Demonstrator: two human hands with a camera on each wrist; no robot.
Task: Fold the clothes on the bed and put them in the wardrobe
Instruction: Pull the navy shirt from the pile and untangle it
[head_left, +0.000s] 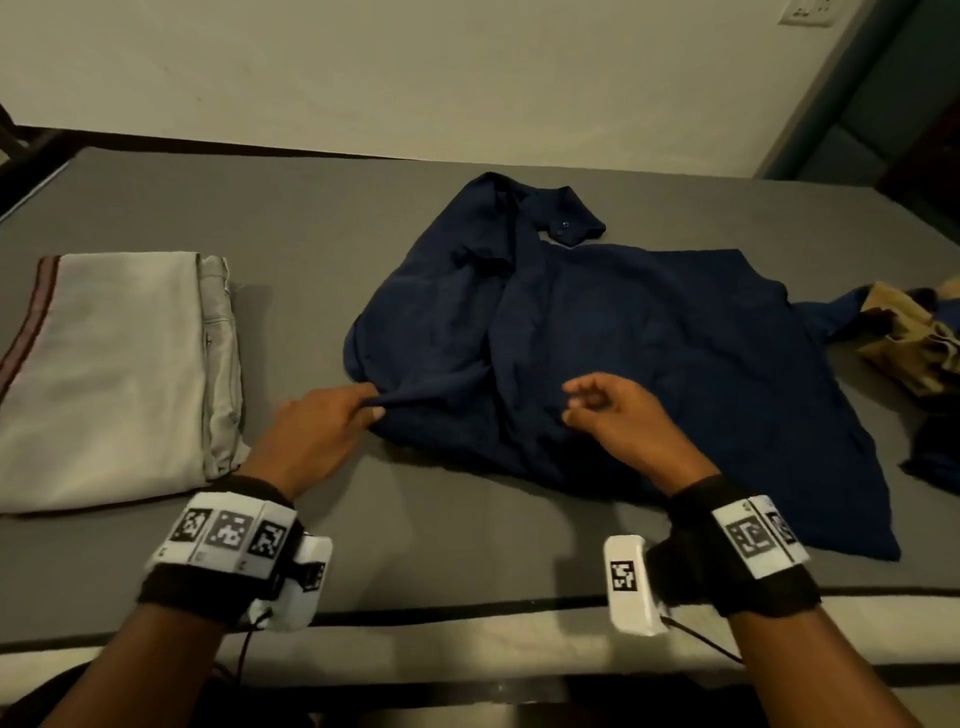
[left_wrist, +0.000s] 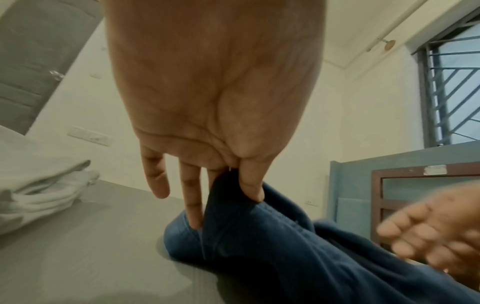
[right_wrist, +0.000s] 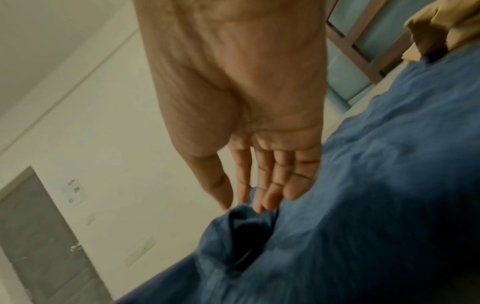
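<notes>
- While my left hand (head_left: 317, 423) pinches the near edge of the blue shirt (head_left: 597, 332), the shirt lies just past both hands, collar far away.
- My right hand (head_left: 618, 415) hangs loose over its middle, holding nothing.
- Left is nearer the edge, I think.

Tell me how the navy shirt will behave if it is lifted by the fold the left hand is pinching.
The shirt will probably droop: it lies creased and bunched on the bed. It looks light, since the left hand raises a ridge with a mere pinch. Lifted from this one point, it would likely hang unevenly, so the open right hand should help.
</notes>
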